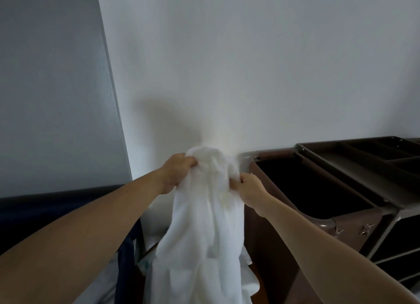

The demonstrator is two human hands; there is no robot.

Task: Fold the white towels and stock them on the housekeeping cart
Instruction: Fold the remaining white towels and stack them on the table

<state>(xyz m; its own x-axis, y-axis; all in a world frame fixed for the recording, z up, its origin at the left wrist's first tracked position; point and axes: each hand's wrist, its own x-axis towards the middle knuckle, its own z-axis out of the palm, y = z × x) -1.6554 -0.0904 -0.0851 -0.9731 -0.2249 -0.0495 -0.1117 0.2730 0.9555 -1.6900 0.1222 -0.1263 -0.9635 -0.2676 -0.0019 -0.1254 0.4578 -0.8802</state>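
Observation:
A white towel (pixel 204 224) hangs bunched and unfolded in front of me, held up in the air near the wall. My left hand (pixel 176 172) grips its top edge on the left, fingers curled into the cloth. My right hand (pixel 246 188) grips the towel's right side a little lower. The towel's lower part drapes down out of the frame at the bottom. The brown housekeeping cart (pixel 354 213) stands to the right, its dark linen bag open beside my right hand.
The cart's top tray (pixel 336 155) with dividers sits at the far right against the white wall (pixel 227 65). A dark blue padded edge (pixel 56 199) runs at the left, with dark blue fabric (pixel 127 258) and more white cloth (pixel 154 231) below the towel.

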